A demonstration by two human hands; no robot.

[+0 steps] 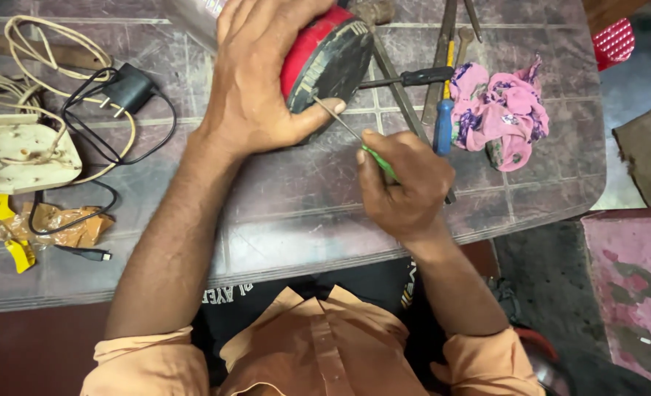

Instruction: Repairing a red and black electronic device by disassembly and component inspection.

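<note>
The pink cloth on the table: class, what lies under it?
The pink cloth lies bunched on the table, beside the blue-handled tool. A dark patch shows at its lower edge; anything else beneath it is covered and cannot be seen.

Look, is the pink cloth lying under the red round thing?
No, the pink cloth lies by itself on the table, off to the side of the red round thing that the left hand holds.

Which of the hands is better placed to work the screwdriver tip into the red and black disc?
Right. The right hand grips the green-handled screwdriver, its tip at the red and black disc. The left hand is wrapped over that disc, steadying it.
</note>
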